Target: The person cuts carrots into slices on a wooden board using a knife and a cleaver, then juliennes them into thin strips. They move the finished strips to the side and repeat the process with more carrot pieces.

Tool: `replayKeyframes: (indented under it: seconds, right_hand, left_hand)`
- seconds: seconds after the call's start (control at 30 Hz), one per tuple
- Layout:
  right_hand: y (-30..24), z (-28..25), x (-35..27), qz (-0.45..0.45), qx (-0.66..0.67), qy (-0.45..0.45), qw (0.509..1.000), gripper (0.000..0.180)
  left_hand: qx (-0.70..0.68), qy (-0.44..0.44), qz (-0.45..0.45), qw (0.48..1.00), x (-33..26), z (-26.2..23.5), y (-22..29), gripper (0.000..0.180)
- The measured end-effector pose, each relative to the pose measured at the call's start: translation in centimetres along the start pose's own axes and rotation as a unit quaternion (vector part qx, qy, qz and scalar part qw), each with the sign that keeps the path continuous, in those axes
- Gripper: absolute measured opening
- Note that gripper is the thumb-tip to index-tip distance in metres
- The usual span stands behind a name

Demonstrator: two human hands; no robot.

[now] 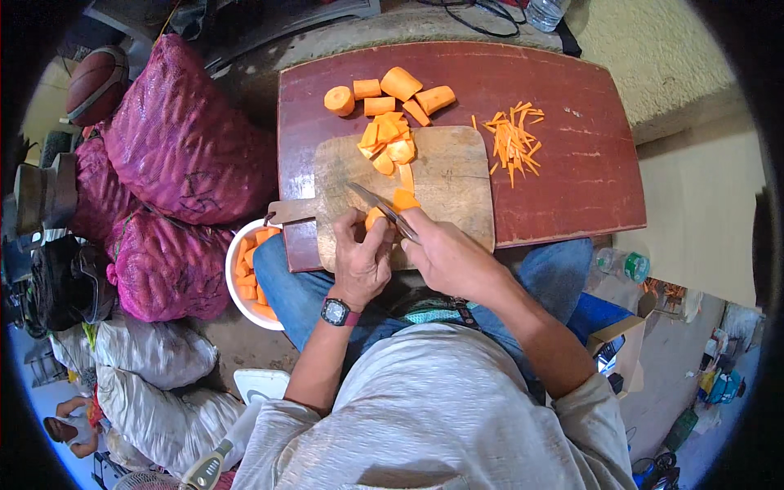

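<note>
Wooden board (449, 180) before us, carrot (374, 219) on its near half; our left hand (359, 260), fingers curled, holds the carrot; our right hand (449, 251) is wrapped round the knife (380, 208), just beside the carrot; slices (385, 132) sit farther up; sticks (514, 143) lie right, on the table (580, 204).

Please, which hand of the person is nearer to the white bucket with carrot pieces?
Left. The left hand, holding a carrot piece on the cutting board, is to the right of the white bucket; the right hand, gripping the knife, is farther right.
</note>
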State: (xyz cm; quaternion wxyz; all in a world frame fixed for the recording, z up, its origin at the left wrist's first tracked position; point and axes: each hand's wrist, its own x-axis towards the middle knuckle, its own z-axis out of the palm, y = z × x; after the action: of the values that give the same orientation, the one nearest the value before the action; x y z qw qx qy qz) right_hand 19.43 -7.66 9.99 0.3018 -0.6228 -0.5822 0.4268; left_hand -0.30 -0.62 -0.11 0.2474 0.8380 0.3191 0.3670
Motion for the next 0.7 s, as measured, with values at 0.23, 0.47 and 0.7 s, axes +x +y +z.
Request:
replayKeyframes:
  seconds: [0.23, 0.47, 0.7]
  right_hand:
    - [-4.7, -3.3, -5.5, 0.050, 0.003, 0.003, 0.999, 0.040]
    - [-5.3, -3.3, -6.2, 0.130, -0.011, -0.045, 0.990, 0.041]
    - [-1.5, 0.4, -1.5, 0.073, -0.022, -0.025, 0.997, 0.042]
  left_hand:
    - [0.018, 0.002, 0.009, 1.000, -0.1, -0.1, -0.3, 0.043]
    - [0.017, -0.006, 0.026, 1.000, -0.3, 0.1, -0.4, 0.046]
    - [-0.004, 0.000, 0.023, 1.000, 0.2, -0.3, 0.0, 0.045]
